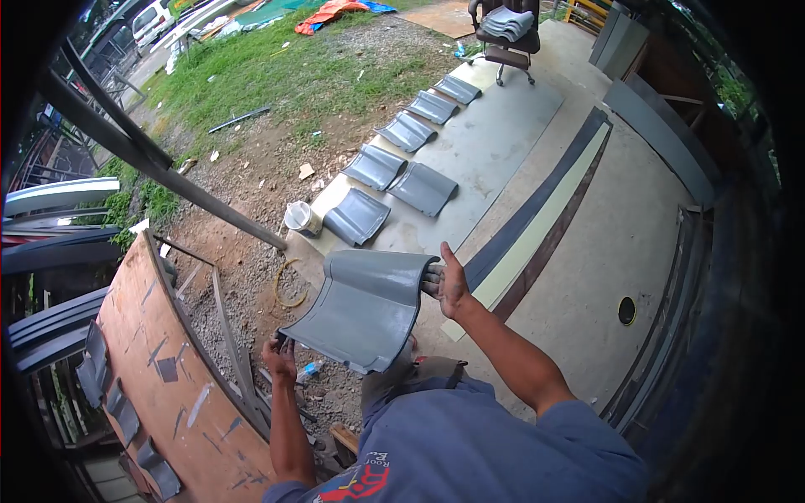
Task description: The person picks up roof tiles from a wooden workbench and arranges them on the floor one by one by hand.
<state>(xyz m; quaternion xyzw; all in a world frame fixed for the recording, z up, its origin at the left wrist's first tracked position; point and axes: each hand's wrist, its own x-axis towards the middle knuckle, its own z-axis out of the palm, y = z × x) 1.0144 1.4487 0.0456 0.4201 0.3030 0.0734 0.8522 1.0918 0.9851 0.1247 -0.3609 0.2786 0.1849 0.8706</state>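
Observation:
A curved grey roof tile (360, 306) is held up in front of the body, its glossy side facing up. My left hand (281, 359) grips its lower left corner. At the tile's right edge is my right hand (449, 283), with the fingers under the edge and the thumb pointing up. Beyond the held tile, several similar grey tiles lie in a slanting line on a pale sheet on the ground; the closest is a tile (356, 216) beside a white bucket (302, 218).
A plywood table (180, 369) with small grey pieces stands at the left. A metal pole (201, 197) slants across the upper left. Long strips (537, 226) lie on the concrete at the right. An office chair (508, 57) holding stacked tiles stands at the back.

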